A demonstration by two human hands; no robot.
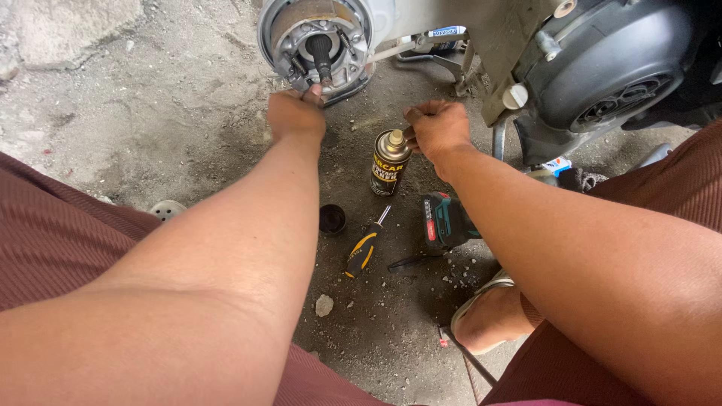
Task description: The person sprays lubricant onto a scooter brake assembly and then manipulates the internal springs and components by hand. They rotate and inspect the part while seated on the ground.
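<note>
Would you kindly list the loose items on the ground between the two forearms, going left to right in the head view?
Black cap → yellow-and-black screwdriver → spray can under the right hand → power tool with a green and red body.

we see soft, even daylight, no hard shadows. the concrete floor [113, 98] at upper left is brightest, nearly washed out; the ground under the engine cover [617, 68] goes dim & oily dark. faint sheen on the spray can [390, 162] top and the brake drum plate [316, 37] (no real glare). focus is sharp mid-frame; both forearms close to the lens look soft & stretched wide, typical wide-angle bulge at the bottom edges. slight grain in dark areas.
</note>
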